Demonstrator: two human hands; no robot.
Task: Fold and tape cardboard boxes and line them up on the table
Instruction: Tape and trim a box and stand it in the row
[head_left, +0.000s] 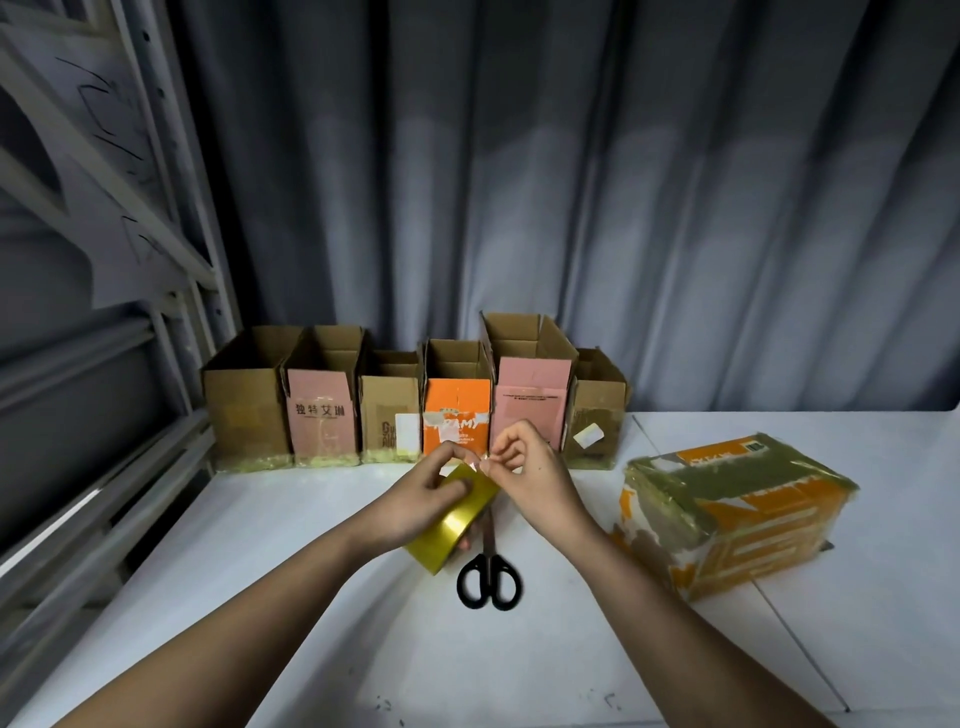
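My left hand (423, 496) grips a yellow roll of tape (453, 525) held above the white table (260, 597). My right hand (524, 467) pinches the loose clear end of the tape at the roll's top edge. Black-handled scissors (488, 569) lie on the table just under the roll. An orange and white cardboard box (737, 512), closed and wrapped in tape, lies on its side to the right. Several open-topped boxes (410, 400) stand in a row along the back of the table.
A grey curtain (571, 182) hangs behind the row of boxes. A grey metal rack (104, 260) runs along the left side. A seam in the tabletop (779, 613) runs diagonally past the orange box.
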